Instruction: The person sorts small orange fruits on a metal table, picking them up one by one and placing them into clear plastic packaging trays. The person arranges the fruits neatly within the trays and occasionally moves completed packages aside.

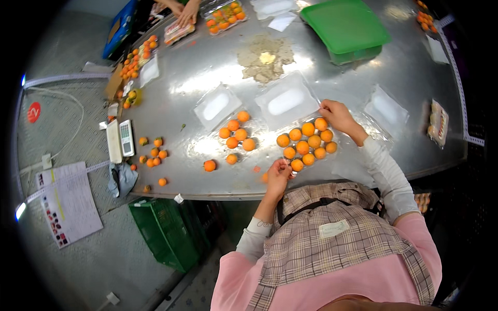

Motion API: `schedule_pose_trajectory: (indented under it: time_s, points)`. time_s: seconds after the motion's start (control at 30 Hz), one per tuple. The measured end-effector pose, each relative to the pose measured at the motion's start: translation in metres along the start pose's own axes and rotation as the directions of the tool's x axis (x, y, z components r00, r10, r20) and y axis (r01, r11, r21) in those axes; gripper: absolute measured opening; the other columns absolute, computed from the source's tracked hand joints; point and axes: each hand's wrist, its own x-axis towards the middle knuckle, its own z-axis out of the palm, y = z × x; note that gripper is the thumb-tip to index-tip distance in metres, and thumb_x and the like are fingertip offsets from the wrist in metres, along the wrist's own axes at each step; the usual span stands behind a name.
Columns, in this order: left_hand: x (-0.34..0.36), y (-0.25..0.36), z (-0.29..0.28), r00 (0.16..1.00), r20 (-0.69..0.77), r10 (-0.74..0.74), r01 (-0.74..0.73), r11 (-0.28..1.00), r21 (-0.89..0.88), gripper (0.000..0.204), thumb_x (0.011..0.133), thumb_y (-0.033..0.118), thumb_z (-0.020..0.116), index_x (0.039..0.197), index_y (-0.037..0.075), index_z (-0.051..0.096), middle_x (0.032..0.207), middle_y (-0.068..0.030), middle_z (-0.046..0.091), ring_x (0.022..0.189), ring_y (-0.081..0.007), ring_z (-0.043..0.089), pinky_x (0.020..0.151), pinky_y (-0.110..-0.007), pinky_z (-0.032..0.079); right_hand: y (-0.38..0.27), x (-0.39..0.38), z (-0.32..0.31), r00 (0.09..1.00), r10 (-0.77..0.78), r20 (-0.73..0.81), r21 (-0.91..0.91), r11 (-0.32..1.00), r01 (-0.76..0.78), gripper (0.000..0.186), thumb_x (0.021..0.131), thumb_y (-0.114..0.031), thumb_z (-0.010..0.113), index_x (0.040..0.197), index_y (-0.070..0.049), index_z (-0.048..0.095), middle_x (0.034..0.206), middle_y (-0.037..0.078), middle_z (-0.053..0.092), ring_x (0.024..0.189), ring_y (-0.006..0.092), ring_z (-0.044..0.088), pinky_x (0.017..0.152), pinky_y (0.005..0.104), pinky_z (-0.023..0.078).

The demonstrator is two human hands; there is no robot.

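Observation:
Before me, several oranges [314, 141] sit in rows in a clear plastic tray. My left hand [278, 179] is closed at the tray's near left corner, fingers pinched on its edge. Beyond the tray's far right corner, my right hand [340, 117] pinches the corner of a clear plastic sheet with a white oval [282, 102]. Its exact hold is partly hidden by the fingers. To the left, loose oranges [240, 135] lie beside another clear sheet [218, 106]. A single orange [209, 165] with a bit of leaf is nearer the edge.
A green lidded bin [345, 28] stands at the far right. Another clear sheet [386, 111] and a small package [438, 123] lie rightward. Leftward are a digital scale [126, 138] and small fruits [155, 152]. Another person's hands [187, 11] work at the far left. A green crate [163, 233] stands below.

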Motion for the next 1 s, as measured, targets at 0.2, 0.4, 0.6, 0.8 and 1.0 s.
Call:
schedule_pose_trajectory:
  time_s: [0.2, 0.4, 0.6, 0.8, 1.0]
  points:
    - [-0.003, 0.092, 0.034, 0.984, -0.002, 0.179, -0.179, 0.984, -0.007, 0.020, 0.095, 0.004, 0.064, 0.115, 0.000, 0.059, 0.097, -0.0054, 0.064, 0.077, -0.0132, 0.065, 0.067, -0.029, 0.055, -0.037, 0.037, -0.066, 0.995, -0.082, -0.065, 0.213, 0.973, 0.094, 0.016, 0.096, -0.017, 0.064, 0.102, -0.002, 0.065, 0.079, 0.004, 0.065, 0.073, 0.0135, 0.059, 0.068, 0.0318, 0.049]
    - [0.095, 0.187, 0.115, 0.927, 0.161, 0.340, -0.331, 0.940, -0.080, 0.025, 0.090, 0.001, 0.066, 0.114, 0.001, 0.059, 0.100, -0.0065, 0.066, 0.076, -0.0144, 0.066, 0.067, -0.030, 0.055, -0.054, 0.131, -0.197, 0.993, 0.038, -0.109, 0.179, 0.984, -0.018, 0.018, 0.097, -0.019, 0.064, 0.103, -0.002, 0.068, 0.080, 0.000, 0.064, 0.071, 0.0105, 0.057, 0.061, 0.0279, 0.045]
    - [0.207, 0.250, 0.209, 0.954, 0.205, 0.218, -0.226, 0.974, 0.016, 0.020, 0.088, -0.002, 0.064, 0.107, 0.002, 0.057, 0.091, -0.0074, 0.067, 0.072, -0.0142, 0.065, 0.065, -0.029, 0.055, 0.016, 0.226, -0.275, 0.923, 0.126, -0.363, 0.048, 0.992, -0.117, 0.025, 0.094, -0.022, 0.069, 0.104, 0.000, 0.072, 0.086, 0.004, 0.070, 0.077, 0.0138, 0.062, 0.068, 0.0315, 0.050]
    - [0.258, 0.258, 0.245, 0.955, 0.213, 0.207, -0.229, 0.970, 0.084, 0.029, 0.088, -0.001, 0.068, 0.114, -0.002, 0.057, 0.087, -0.0092, 0.068, 0.070, -0.0166, 0.068, 0.059, -0.030, 0.057, 0.069, 0.274, -0.299, 0.842, 0.121, -0.526, 0.075, 0.993, -0.095, 0.025, 0.088, -0.024, 0.074, 0.101, -0.003, 0.077, 0.092, 0.013, 0.077, 0.086, 0.0245, 0.072, 0.081, 0.0375, 0.054]
    - [0.262, 0.275, 0.214, 0.935, 0.196, 0.295, -0.339, 0.906, 0.255, 0.045, 0.089, 0.004, 0.071, 0.131, 0.000, 0.055, 0.084, -0.0062, 0.067, 0.060, -0.0121, 0.059, 0.051, -0.026, 0.048, 0.083, 0.280, -0.315, 0.845, 0.079, -0.529, -0.054, 0.990, -0.127, 0.034, 0.090, -0.035, 0.068, 0.102, -0.004, 0.078, 0.099, 0.017, 0.077, 0.090, 0.0332, 0.073, 0.083, 0.0423, 0.054]
